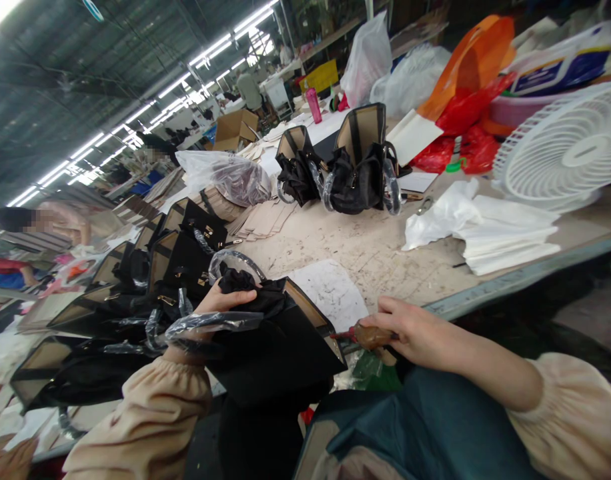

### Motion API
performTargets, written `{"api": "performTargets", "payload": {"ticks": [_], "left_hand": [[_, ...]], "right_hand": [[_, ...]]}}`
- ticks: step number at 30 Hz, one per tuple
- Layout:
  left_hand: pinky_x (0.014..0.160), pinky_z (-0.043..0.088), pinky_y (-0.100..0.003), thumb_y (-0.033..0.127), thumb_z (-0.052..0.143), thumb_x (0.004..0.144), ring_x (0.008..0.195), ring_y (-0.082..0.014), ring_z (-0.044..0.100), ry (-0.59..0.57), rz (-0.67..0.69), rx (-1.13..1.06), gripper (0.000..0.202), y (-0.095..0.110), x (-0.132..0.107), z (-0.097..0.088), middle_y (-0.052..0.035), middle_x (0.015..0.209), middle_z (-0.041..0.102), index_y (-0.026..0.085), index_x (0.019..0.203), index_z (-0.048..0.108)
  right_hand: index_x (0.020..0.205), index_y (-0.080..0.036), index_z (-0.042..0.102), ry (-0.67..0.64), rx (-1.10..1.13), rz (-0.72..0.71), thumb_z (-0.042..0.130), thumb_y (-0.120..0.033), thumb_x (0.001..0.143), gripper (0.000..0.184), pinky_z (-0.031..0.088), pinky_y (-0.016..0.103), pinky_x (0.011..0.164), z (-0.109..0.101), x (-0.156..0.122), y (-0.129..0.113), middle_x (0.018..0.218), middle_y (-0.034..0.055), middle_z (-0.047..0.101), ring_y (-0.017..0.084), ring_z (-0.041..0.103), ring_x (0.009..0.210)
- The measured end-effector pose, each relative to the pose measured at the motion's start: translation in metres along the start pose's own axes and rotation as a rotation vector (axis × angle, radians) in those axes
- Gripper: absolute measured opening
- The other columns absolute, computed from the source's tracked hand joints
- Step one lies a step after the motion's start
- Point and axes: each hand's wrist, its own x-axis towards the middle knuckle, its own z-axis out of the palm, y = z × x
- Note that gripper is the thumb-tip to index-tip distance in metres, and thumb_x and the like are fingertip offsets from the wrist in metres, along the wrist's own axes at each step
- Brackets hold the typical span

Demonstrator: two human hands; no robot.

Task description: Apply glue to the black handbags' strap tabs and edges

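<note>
A black handbag (pixel 280 347) with tan edging rests against my lap at the table's front edge. My left hand (pixel 224 301) is closed on the black fabric at the bag's top, beside its plastic-wrapped handle (pixel 210 325). My right hand (pixel 410 331) is closed round a small tool with a brownish handle (pixel 368 335), whose tip points at the bag's right edge.
More black bags (pixel 180 260) lie in a row at the left, and two stand at the back (pixel 358 163). A white fan (pixel 568 150), folded white sheets (pixel 505 237), plastic bags (pixel 465 100) and tan card pieces (pixel 265 220) sit on the scuffed worktable (pixel 365 247). Other people work at the far left.
</note>
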Motion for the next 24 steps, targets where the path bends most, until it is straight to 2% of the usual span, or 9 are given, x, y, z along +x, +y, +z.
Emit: {"api": "performTargets", "payload": {"ticks": [9,14,20,24], "left_hand": [[0.086,0.050,-0.037,0.028,0.080,0.060,0.084,-0.0241,0.065,0.051,0.056,0.067,0.020,0.008,-0.010,0.009,-0.0034,0.083,0.072,0.020,0.077,0.073],[0.082,0.051,-0.036,0.028,0.082,0.058,0.081,-0.0237,0.064,0.034,0.032,0.046,0.021,0.007,-0.008,0.007,-0.0040,0.082,0.071,0.020,0.075,0.073],[0.078,0.050,-0.032,0.024,0.082,0.059,0.075,-0.0200,0.063,0.010,0.043,0.010,0.021,0.003,-0.004,0.005,-0.0041,0.078,0.070,0.016,0.076,0.073],[0.080,0.051,-0.032,0.023,0.081,0.058,0.077,-0.0217,0.063,0.037,0.085,0.013,0.018,0.009,-0.011,0.011,-0.0047,0.078,0.070,0.017,0.074,0.074]], "right_hand": [[0.118,-0.029,0.063,0.012,0.025,0.003,0.053,0.007,0.074,0.057,0.041,0.027,0.075,0.001,-0.001,0.002,0.090,0.0024,0.046,0.018,0.052,0.085],[0.123,-0.022,0.061,0.058,-0.034,0.049,0.055,0.005,0.074,0.057,0.043,0.029,0.074,0.007,-0.001,0.012,0.092,0.0049,0.047,0.020,0.052,0.084],[0.118,-0.029,0.064,0.014,0.023,0.021,0.054,0.006,0.074,0.058,0.042,0.028,0.074,0.007,-0.002,0.009,0.090,0.0027,0.047,0.019,0.054,0.085],[0.124,-0.023,0.061,0.059,-0.016,0.028,0.055,0.007,0.073,0.060,0.043,0.029,0.076,0.008,0.000,0.009,0.092,0.0047,0.047,0.020,0.053,0.085]]}}
